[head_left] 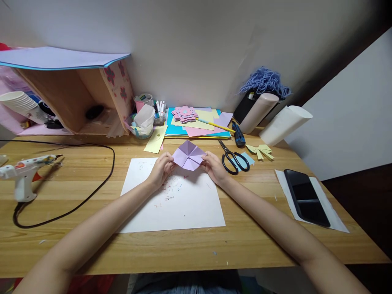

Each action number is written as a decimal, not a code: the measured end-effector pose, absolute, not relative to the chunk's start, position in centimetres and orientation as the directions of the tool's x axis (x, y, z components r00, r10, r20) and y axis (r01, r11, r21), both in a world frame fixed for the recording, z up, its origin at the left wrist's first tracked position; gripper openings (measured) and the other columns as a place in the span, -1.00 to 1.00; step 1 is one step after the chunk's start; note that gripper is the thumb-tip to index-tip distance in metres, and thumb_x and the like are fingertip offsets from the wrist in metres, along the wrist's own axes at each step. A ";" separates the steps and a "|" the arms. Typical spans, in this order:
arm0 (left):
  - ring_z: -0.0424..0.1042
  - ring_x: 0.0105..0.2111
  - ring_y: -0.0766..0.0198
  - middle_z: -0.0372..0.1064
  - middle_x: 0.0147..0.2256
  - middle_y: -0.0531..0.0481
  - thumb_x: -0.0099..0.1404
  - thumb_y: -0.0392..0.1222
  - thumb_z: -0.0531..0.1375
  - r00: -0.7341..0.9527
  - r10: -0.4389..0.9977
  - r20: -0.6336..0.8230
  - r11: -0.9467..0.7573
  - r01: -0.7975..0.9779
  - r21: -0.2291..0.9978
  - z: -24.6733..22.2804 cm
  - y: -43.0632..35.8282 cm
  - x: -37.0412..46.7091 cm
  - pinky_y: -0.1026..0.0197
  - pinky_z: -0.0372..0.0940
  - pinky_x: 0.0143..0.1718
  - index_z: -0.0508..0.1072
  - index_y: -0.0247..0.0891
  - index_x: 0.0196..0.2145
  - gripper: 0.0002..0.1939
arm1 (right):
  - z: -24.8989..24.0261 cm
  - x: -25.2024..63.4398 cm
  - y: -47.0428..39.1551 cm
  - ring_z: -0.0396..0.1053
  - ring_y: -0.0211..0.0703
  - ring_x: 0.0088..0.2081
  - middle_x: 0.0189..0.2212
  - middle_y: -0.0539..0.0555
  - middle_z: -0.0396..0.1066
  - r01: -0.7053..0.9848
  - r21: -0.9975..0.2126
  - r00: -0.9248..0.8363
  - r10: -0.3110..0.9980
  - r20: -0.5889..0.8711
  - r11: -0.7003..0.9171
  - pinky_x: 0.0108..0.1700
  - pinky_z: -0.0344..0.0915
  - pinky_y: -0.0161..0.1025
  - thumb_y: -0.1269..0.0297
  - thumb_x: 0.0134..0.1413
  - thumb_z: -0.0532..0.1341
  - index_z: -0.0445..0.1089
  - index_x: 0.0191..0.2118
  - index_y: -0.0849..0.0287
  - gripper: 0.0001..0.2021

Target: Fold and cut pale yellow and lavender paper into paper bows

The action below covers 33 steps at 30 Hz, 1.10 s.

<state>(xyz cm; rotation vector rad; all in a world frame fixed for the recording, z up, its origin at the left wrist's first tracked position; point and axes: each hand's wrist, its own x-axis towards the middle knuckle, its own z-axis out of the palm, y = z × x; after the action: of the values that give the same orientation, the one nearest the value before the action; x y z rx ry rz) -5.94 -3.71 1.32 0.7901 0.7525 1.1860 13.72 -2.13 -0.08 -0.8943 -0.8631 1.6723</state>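
A folded piece of purple paper (189, 156) is held up over a white sheet (174, 204) with small coloured marks on it. Creases meet near the middle of the purple paper. My left hand (162, 168) pinches its left corner between thumb and fingers. On the opposite side, my right hand (214, 166) grips the right corner in the same way. Black-handled scissors (234, 158) lie just right of my right hand, partly over a light blue paper piece (246, 159).
Left stands a glue gun (26, 173) with a looping black cord. Behind are coloured papers (176, 130), a pink paper flower (184, 114), a pencil (214, 124) and a blue utility knife (239, 134). A yellow paper bow (260, 152) and a phone (306, 198) lie right.
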 end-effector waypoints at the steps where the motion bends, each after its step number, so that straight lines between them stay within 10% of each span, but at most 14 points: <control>1: 0.26 -0.49 0.45 0.21 -0.57 0.16 0.03 -0.26 0.19 0.215 0.971 -0.104 0.203 -0.514 0.833 1.3 -3.7 -6.0 0.37 0.26 -0.32 0.17 -0.25 -0.55 -0.80 | -0.1 13.7 -2.1 0.39 -0.30 -0.39 -0.46 -0.05 0.42 -0.425 -0.871 -0.230 0.960 -0.158 -0.245 -0.32 0.35 -0.36 0.24 -0.19 0.30 0.21 -0.51 0.14 -0.78; 25: 0.40 -0.40 0.34 0.38 -0.46 0.07 0.01 -0.18 0.21 0.176 0.966 -0.192 0.252 -0.451 0.856 1.3 -3.6 -5.6 0.30 0.31 -0.33 0.23 -0.26 -0.47 -0.80 | -0.2 13.4 -2.1 0.43 -0.21 -0.41 -0.40 0.06 0.52 -0.238 -0.938 -0.295 0.939 -0.178 -0.252 -0.30 0.33 -0.28 0.23 -0.33 0.41 0.48 -0.35 0.21 -0.69; 33: 0.43 -0.34 0.23 0.41 -0.32 -0.03 -0.10 -0.13 0.37 0.073 0.992 -0.107 0.114 -0.106 0.988 1.4 -4.5 -4.8 0.23 0.30 -0.33 0.25 -0.25 -0.22 -0.49 | -0.1 12.5 -3.2 0.38 -0.16 -0.37 -0.42 0.04 0.46 0.001 -1.000 -0.169 0.985 0.016 0.017 -0.31 0.27 -0.27 0.22 -0.22 0.33 0.45 -0.37 0.22 -0.77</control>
<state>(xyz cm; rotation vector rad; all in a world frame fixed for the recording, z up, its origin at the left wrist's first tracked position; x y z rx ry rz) -4.82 -4.52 1.39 1.0789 1.1309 1.1296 12.51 -3.19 -0.14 -1.1135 -1.3430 1.3195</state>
